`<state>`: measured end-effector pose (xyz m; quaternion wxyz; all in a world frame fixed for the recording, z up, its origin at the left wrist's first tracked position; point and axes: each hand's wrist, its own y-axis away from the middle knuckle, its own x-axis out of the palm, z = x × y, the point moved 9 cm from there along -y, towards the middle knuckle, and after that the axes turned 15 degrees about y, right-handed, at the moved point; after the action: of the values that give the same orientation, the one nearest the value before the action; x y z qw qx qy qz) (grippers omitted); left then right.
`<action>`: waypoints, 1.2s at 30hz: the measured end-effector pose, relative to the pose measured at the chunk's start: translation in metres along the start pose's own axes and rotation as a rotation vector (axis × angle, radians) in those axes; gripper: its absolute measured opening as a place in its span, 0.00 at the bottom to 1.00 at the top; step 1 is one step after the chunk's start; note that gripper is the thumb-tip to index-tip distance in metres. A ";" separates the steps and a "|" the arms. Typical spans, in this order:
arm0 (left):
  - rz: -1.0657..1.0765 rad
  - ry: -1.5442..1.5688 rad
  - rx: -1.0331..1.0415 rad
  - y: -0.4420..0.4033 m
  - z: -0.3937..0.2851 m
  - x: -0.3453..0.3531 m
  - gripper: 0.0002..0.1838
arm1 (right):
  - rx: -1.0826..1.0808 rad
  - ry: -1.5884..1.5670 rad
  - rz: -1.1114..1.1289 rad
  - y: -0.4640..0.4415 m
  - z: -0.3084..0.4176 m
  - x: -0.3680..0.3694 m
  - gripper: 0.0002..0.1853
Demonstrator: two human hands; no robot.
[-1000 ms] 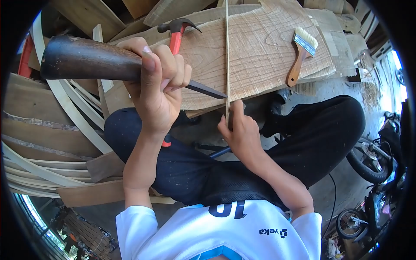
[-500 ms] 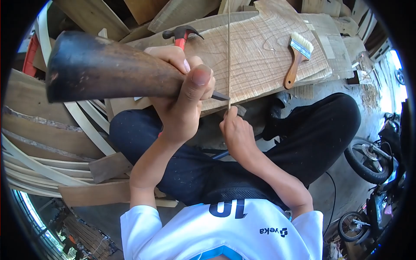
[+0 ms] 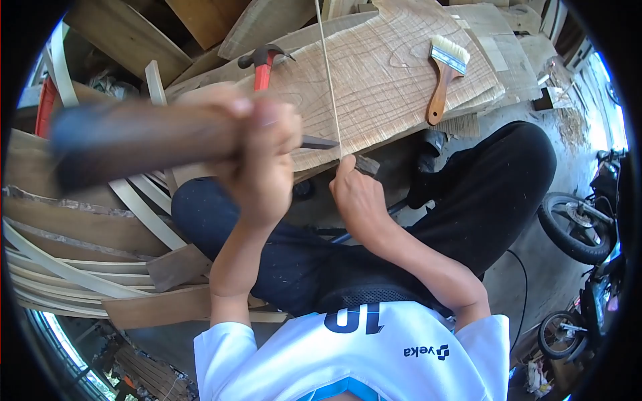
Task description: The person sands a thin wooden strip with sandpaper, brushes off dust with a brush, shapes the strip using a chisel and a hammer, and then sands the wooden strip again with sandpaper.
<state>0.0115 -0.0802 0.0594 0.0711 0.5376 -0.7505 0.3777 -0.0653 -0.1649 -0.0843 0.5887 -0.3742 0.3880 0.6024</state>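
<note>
My left hand (image 3: pixel 257 150) is wrapped round the thick dark wooden handle (image 3: pixel 147 137) of a bladed tool, both blurred by motion. Its narrow dark blade (image 3: pixel 319 142) points right, the tip beside a thin pale strip (image 3: pixel 329 73). The strip runs upright across a broad grained board (image 3: pixel 381 80). My right hand (image 3: pixel 360 194) pinches the strip's lower end at the board's near edge. Just beside those fingers is a small grey-brown block (image 3: pixel 366 165). A claw hammer (image 3: pixel 263 67) with a red handle lies on the board, partly hidden behind my left hand.
A flat brush (image 3: pixel 443 79) lies on the board's right part. Curved pale strips (image 3: pixel 73 271) and planks (image 3: pixel 160 304) are stacked at the left. More boards (image 3: pixel 267 27) lean at the back. Motorcycles (image 3: pixel 578 227) stand at the right, near a black cable (image 3: pixel 523 294) on the floor.
My left hand and the tool first moved right, then back left, with more blade showing now. The strip's upper end has tilted left. The whole view has shifted slightly.
</note>
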 end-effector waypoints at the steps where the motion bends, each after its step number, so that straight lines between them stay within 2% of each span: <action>1: -0.033 -0.062 -0.026 0.000 0.016 -0.004 0.08 | 0.002 0.018 0.024 0.000 -0.004 0.013 0.12; 9: -0.032 0.006 -0.043 -0.006 0.017 -0.005 0.07 | 0.069 -0.042 0.087 -0.006 -0.014 0.020 0.12; 11: -0.113 0.073 -0.125 -0.010 0.028 -0.019 0.14 | 0.059 -0.026 0.116 -0.007 -0.013 0.025 0.11; 15: -0.083 -0.043 -0.087 -0.006 0.029 -0.019 0.13 | 0.027 0.012 0.130 -0.006 -0.009 0.021 0.12; 19: -0.046 0.005 -0.069 -0.002 0.026 -0.018 0.13 | 0.041 -0.007 0.133 -0.007 -0.010 0.021 0.12; 22: -0.021 -0.031 -0.045 -0.004 0.017 -0.012 0.09 | 0.052 -0.017 0.152 -0.005 -0.010 0.020 0.12; 36: -0.015 -0.016 -0.034 -0.002 0.010 -0.005 0.08 | 0.049 -0.033 0.129 -0.007 -0.011 0.021 0.11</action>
<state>0.0186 -0.0835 0.0506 0.0770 0.5449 -0.7533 0.3601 -0.0591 -0.1666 -0.1080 0.5639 -0.3242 0.4160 0.6355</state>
